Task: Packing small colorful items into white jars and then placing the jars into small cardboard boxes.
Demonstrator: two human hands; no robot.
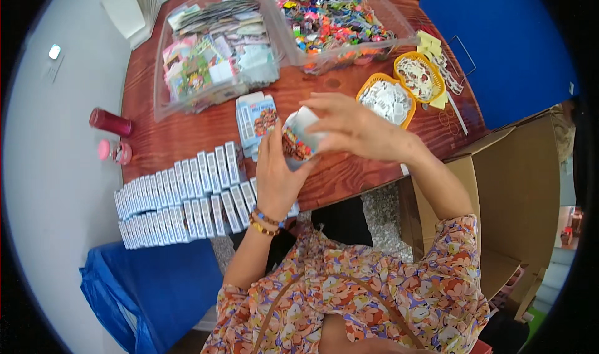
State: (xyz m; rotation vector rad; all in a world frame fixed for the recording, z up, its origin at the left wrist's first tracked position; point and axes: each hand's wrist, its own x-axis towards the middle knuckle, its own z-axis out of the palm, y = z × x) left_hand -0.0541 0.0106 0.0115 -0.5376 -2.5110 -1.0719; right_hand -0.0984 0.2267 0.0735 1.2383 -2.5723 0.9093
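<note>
Both my hands meet over the front of the red-brown wooden table (349, 167). My left hand (276, 173) cups a small printed cardboard box (298, 139) from below. My right hand (352, 126) grips the same box from above at its open white flap. Just left of it lie a few flat unfolded box blanks (257, 120). Two rows of closed small boxes (181, 201) stand side by side at the table's front left, close to my left wrist.
Two clear plastic bins stand at the back, one with printed cards (215, 48), one with colourful small pieces (334, 17). Two orange baskets (405, 86) sit right of my hands. An open cardboard carton (499, 192) stands at right, a blue bag (150, 291) lower left.
</note>
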